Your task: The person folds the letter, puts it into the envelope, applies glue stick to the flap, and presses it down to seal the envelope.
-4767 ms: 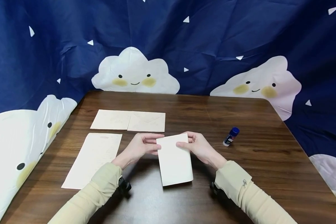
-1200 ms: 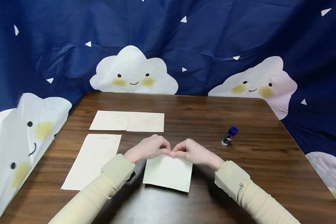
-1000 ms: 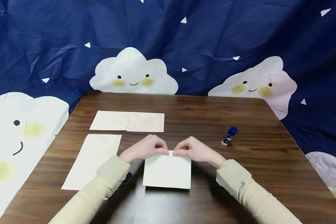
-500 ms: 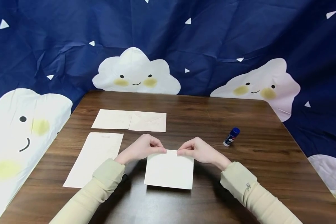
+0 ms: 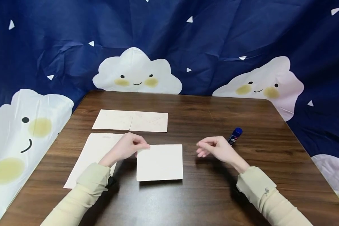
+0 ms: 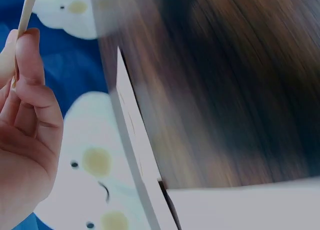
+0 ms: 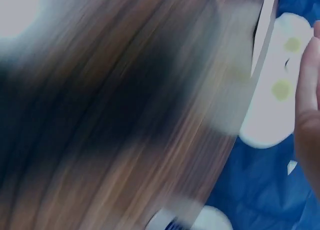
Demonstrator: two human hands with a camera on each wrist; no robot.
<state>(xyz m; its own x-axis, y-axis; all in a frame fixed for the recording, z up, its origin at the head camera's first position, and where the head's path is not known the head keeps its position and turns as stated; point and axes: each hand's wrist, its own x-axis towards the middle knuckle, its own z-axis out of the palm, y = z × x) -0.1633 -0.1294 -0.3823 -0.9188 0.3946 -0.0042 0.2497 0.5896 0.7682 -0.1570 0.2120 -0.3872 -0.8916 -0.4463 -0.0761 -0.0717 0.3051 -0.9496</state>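
Note:
In the head view my left hand pinches the top left corner of a white sheet of paper, thumb in front. The sheet tilts up a little above the table, with a shadow under its lower edge; it looks folded. The left wrist view shows the left hand with the thin edge of the paper between thumb and fingers. To the right of the sheet, my right hand holds nothing, its fingers loosely bent. A blue-capped glue stick stands just beyond it, its lower part hidden by the hand.
Two envelopes lie side by side at the back left of the wooden table. A printed sheet lies at the left, partly under my left forearm. A blue cloud-patterned curtain hangs behind the table.
My right hand has let go of the paper and moved right, close to the glue stick. The left hand has carried the paper left. Earlier, both hands pinched its top edge.

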